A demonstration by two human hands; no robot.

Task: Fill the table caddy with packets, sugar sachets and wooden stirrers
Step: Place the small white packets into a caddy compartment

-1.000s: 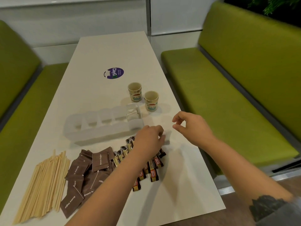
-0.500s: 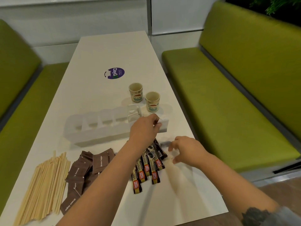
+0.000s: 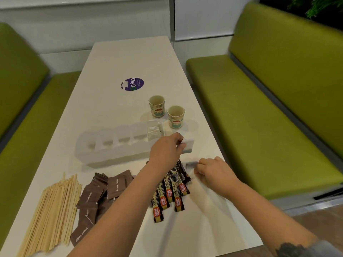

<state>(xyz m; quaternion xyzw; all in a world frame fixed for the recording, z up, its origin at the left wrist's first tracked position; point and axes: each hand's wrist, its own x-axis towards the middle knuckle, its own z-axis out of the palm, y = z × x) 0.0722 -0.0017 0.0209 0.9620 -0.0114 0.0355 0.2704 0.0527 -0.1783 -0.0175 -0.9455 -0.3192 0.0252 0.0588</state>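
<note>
White caddy [image 3: 115, 145] near mid-bench [image 3: 130, 58], left hand [image 3: 164, 151] at its right end, fingers [image 3: 179, 139] curled, contents indiscernible. Right hand [image 3: 213, 171] beside coffee packets [image 3: 170, 190], grip blurred. Brown sugar sachets [image 3: 100, 193] and wooden stirrers [image 3: 50, 212] further left.

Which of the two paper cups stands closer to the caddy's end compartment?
The right-hand paper cup, just behind the white caddy at its right end. The other cup stands farther back and to the left, apart from the caddy.
</note>
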